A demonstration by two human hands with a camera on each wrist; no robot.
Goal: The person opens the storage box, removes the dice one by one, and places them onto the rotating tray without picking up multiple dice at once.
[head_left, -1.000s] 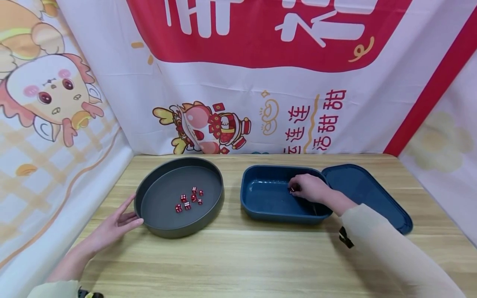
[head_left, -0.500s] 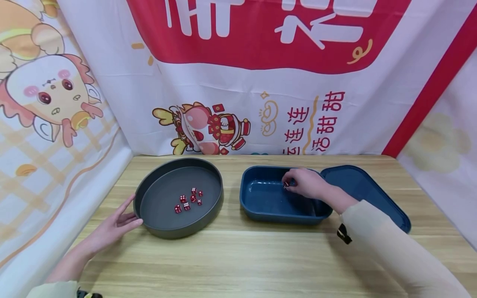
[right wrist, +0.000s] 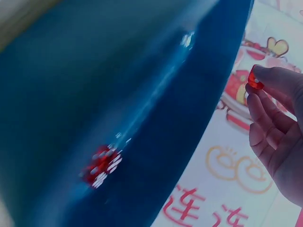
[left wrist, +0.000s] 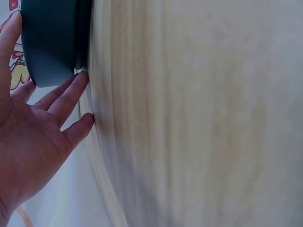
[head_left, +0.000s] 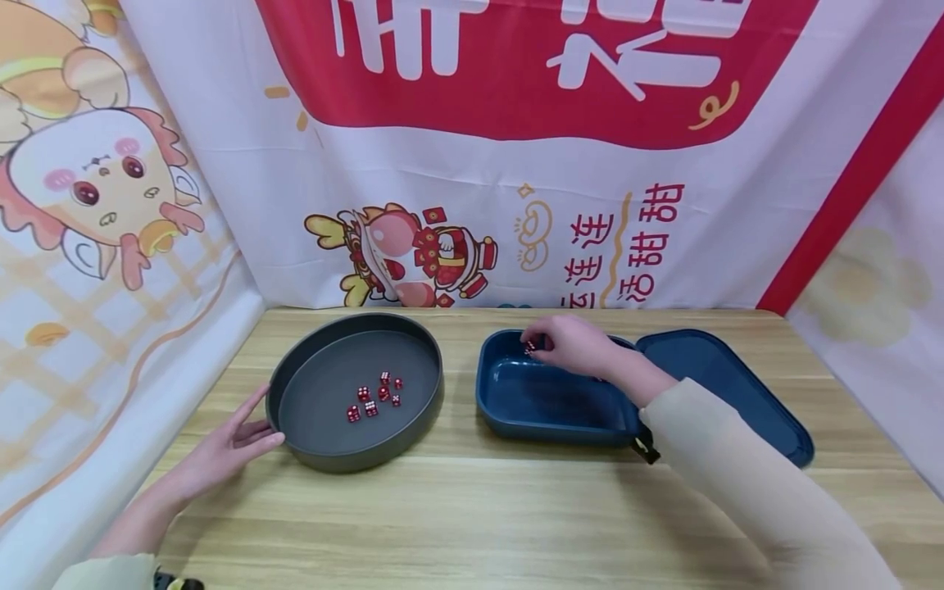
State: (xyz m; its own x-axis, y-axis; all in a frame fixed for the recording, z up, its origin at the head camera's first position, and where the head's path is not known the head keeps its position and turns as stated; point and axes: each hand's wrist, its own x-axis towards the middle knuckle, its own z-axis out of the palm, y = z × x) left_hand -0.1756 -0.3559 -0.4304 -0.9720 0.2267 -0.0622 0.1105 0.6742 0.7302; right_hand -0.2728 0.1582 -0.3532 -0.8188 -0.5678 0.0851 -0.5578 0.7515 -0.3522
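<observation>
My right hand (head_left: 578, 344) pinches a red die (right wrist: 255, 78) between thumb and fingertips, above the left back part of a blue rectangular box (head_left: 546, 429). Inside the box, the right wrist view shows more red dice (right wrist: 102, 165) by the wall, blurred together; in the head view the hand and forearm mostly hide them. My left hand (head_left: 229, 447) rests with spread, extended fingers against the left side of a round dark grey pan (head_left: 317, 377). On the pan's floor lie several red dice (head_left: 371, 408) with white pips, grouped right of its centre.
A blue lid (head_left: 726, 389) lies on the wooden table (head_left: 457, 524), to the right of the box and against it. Behind the table hangs a printed red and white cloth (head_left: 472, 164); more cloth hangs on both sides.
My right hand has risen from the right part of the box and moved left and back, carrying the pinched die. The left hand and the pan have stayed in place.
</observation>
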